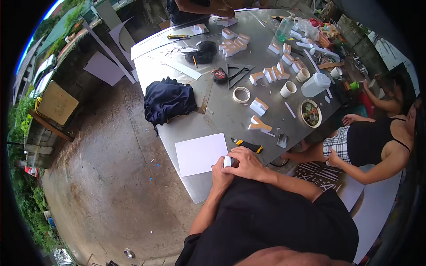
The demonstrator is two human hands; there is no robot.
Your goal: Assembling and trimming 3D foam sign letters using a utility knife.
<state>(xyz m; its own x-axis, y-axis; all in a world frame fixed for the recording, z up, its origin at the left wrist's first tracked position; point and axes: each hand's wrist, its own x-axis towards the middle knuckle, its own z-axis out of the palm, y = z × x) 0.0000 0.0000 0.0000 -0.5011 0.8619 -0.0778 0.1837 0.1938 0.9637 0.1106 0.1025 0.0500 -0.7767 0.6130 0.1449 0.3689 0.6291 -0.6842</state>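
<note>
My left hand and my right hand meet at the near edge of the grey metal table. Both pinch a small white piece between their fingers. A white sheet lies flat just left of my hands. A yellow and black utility knife rests just beyond my right hand. My black sleeves and shirt fill the lower middle of the view.
A dark blue cloth bundle, a tape roll, white and tan foam letters, cups, a white jug and a food bowl lie on the table. A seated person is at right; another stands at the far end.
</note>
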